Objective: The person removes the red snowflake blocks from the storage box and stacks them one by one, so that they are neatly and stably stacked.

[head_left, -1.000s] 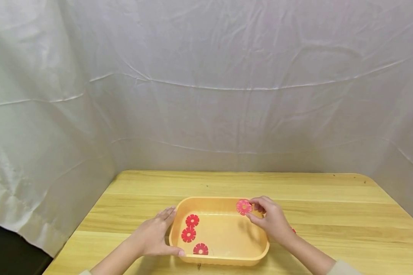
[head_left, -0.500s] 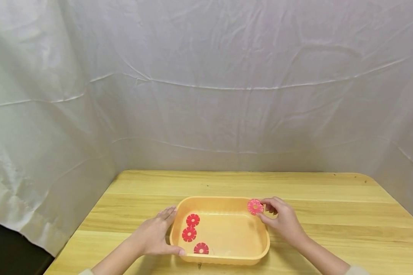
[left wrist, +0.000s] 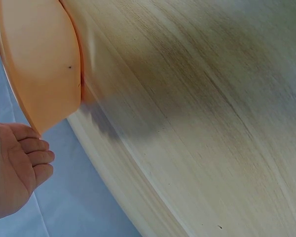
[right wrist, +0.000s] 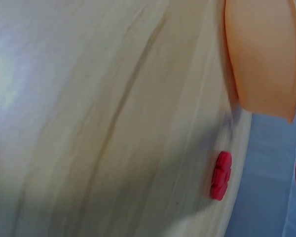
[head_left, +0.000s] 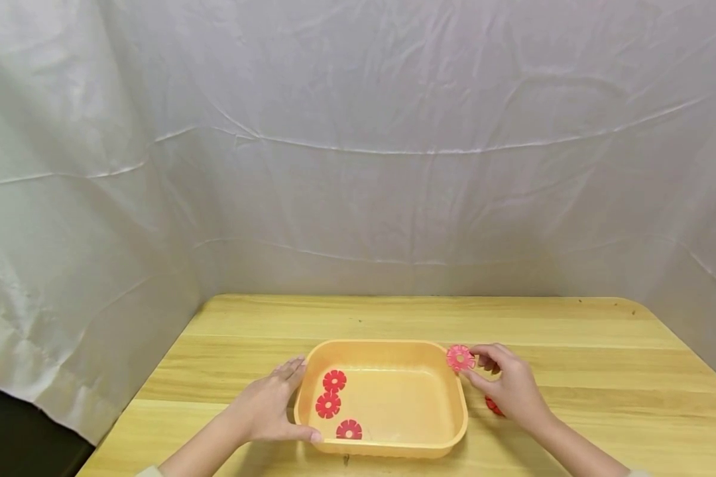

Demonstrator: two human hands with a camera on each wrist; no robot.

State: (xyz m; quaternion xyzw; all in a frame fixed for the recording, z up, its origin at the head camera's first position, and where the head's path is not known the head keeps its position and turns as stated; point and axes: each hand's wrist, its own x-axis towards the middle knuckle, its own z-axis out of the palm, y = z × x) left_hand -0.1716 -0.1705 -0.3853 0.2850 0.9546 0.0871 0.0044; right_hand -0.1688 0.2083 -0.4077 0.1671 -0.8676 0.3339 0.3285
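Note:
My left hand [head_left: 267, 409] holds the left side of an orange-yellow plastic basin [head_left: 396, 404], its thumb over the near rim and its fingers at the left wall. Between thumb and fingers of my right hand [head_left: 514, 385] is a pinkish-red flower-shaped building disc [head_left: 460, 358], held upright over the basin's far right corner. Inside the basin lie red discs of the same kind: a first disc [head_left: 334, 381] and a second disc [head_left: 328, 405] overlap at the left, while a third disc [head_left: 349, 430] is by the near wall.
A red piece [right wrist: 221, 175] lies on the wooden table [head_left: 602, 371] right of the basin, partly hidden by the right hand in the head view. Pale cloth [head_left: 358, 199] hangs behind the table and along its sides.
My right hand has moved rightward with the pinched disc, from above the basin's inside to its far right corner. The red piece on the table shows beneath the hand. My left hand stays put.

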